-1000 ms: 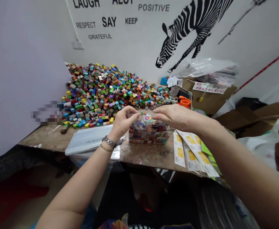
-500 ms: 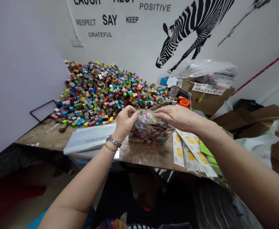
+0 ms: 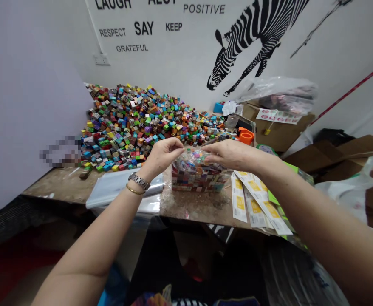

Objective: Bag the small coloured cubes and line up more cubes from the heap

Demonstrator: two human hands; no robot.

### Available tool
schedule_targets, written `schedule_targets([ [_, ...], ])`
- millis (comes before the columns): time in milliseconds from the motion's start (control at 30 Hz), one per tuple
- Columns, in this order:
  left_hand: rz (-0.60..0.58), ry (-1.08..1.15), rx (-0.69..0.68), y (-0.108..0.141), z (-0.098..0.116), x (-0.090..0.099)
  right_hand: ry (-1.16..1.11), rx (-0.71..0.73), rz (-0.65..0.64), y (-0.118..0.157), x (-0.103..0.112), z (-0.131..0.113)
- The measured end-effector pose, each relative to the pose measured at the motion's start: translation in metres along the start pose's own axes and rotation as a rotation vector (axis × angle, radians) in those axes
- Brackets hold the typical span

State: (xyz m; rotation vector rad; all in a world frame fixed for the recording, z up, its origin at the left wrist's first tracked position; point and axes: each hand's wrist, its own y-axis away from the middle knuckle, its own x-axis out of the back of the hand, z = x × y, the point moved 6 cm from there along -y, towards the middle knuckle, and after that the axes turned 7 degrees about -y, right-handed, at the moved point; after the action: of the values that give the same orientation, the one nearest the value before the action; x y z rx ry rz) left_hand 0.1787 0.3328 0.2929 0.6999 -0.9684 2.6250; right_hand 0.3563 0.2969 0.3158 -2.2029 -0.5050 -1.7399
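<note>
A box-shaped block of multicoloured small cubes, wrapped in clear plastic film, stands near the table's front edge. At its top left corner is my left hand, with thumb and fingertips pinched together at the film; a watch and a gold bracelet are on that wrist. My right hand reaches over the top right of the block, its fingers bent down onto the film. What its fingertips hold, if anything, is hidden.
Behind lies a large heap of small coloured cubes. Clear plastic bags lie left on the table. To the right are white and yellow label sheets, an orange tape dispenser and cardboard boxes.
My left hand has moved slightly left and up, its wrist further from the block. My right hand has shifted a little left over the film. The block has stayed in place.
</note>
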Motion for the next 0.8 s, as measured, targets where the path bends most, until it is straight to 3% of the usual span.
schedule_targets([
  [100,-0.017,-0.073,0.015,0.0,0.003,0.001,0.069,-0.083,0.004,-0.003,0.001,0.0],
  [233,-0.141,-0.183,0.025,-0.005,0.005,-0.001,0.084,-0.096,0.065,-0.006,-0.004,0.002],
  [367,-0.217,-0.436,-0.09,-0.015,0.014,-0.004,0.082,-0.05,0.143,-0.004,-0.008,0.003],
  [467,-0.195,-0.554,-0.161,-0.017,0.019,-0.007,0.127,-0.041,0.134,-0.003,-0.01,0.002],
  [667,-0.126,-0.498,-0.177,-0.012,0.02,-0.008,0.215,-0.13,0.041,-0.008,-0.009,-0.002],
  [800,-0.209,-0.52,-0.088,-0.013,0.015,-0.011,0.246,-0.134,0.029,-0.012,-0.01,-0.006],
])
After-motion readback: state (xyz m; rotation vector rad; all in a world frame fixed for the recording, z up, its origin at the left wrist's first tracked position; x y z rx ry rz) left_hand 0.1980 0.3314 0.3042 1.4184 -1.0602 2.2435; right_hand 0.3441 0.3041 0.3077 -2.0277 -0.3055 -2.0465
